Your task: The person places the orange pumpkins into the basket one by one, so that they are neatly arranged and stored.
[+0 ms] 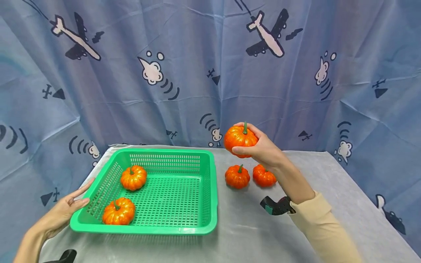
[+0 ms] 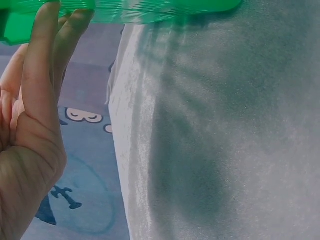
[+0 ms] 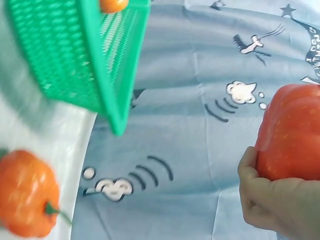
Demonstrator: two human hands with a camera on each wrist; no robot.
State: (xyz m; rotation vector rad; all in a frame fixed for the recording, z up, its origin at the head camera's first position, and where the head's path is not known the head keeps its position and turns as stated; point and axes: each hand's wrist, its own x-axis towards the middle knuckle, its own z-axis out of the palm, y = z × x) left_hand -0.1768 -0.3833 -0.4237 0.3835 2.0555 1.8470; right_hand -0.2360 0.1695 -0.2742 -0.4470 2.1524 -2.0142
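Note:
My right hand (image 1: 263, 146) holds a small orange pumpkin (image 1: 238, 140) with a green stem up above the table, the thumb across its near side and fingers behind it. In the right wrist view that pumpkin (image 3: 292, 132) is at the right edge, gripped from below. My left hand (image 1: 67, 210) is at the left side of a green plastic basket (image 1: 174, 231), its fairly straight fingers (image 2: 42, 65) touching the basket's side. Inside the basket, along its left, lie two pumpkins, one farther back (image 1: 133, 178) and one nearer (image 1: 119, 212).
Two more pumpkins, one left (image 1: 237, 176) and one right (image 1: 264, 176), stand on the white-covered table (image 1: 250, 233) right of the basket, below my right hand. A blue curtain (image 1: 184, 109) with printed airplanes hangs behind the table and around its sides.

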